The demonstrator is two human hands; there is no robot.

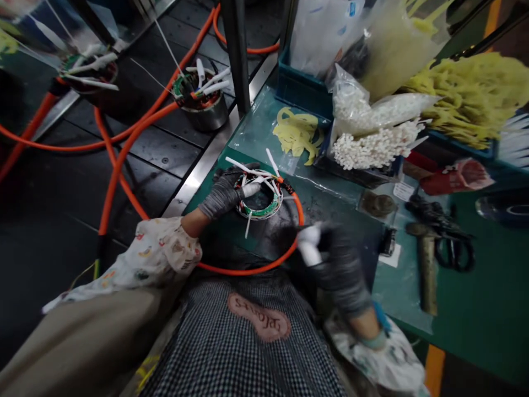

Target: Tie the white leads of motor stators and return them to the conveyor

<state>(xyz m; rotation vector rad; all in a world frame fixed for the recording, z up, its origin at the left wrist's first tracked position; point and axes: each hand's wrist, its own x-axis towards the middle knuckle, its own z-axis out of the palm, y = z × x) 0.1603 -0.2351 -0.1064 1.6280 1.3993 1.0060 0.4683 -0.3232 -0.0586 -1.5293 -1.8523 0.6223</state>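
Note:
My left hand [225,194], in a grey knit glove, rests on a wound coil ring [259,214] banded in green and white, and its fingers grip the ring's near side. Several white cable ties stick out of the ring. An orange cable [264,267] curves from the ring around the front of the green bench top. My right hand [341,259], also gloved and slightly blurred, holds a white sleeve-like piece [309,245] close to the orange cable. I cannot tell whether that piece is fitted on the cable.
On the bench stand bags of white ties [374,146], yellow ties [467,99], black scissors [452,251] and a wood-handled tool [427,270]. Beyond the bench's metal edge [210,157], coil-filled steel pots [202,102] and orange cables lie on the dark floor.

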